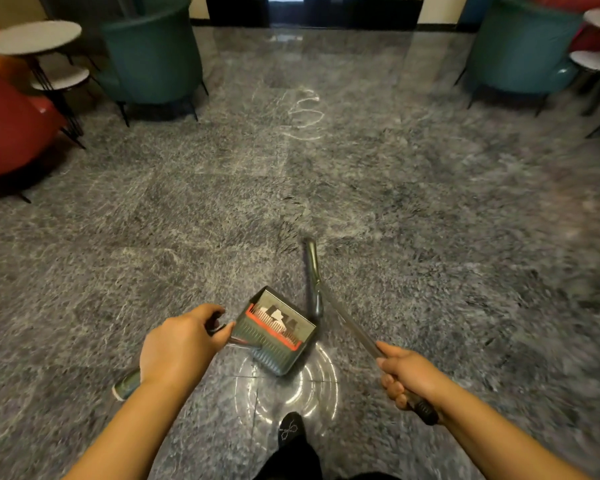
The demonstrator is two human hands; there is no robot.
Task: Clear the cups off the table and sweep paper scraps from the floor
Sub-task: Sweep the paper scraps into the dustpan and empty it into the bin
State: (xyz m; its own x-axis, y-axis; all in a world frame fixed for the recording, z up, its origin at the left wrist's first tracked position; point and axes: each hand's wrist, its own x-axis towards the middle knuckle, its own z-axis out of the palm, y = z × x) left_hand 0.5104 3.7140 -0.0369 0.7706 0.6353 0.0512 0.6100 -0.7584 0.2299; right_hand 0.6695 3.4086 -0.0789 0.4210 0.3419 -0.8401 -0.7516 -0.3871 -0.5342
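My left hand (181, 344) grips the handle of a grey dustpan (278, 336) with an orange comb edge. White paper scraps (278, 315) lie inside the pan, which hangs above the grey marble floor (430, 237). My right hand (406, 375) grips the metal broom handle (350, 323) near its dark end. The broom head (313, 271) points away from me just right of the pan, its bristles blurred against the floor. No cups are in view.
A red armchair (11, 129) and two round side tables (32, 38) stand at the left. Teal armchairs sit at back left (153, 53) and back right (520, 46). More small tables (596, 60) are at the far right. My dark shoe (291, 431) is below the pan.
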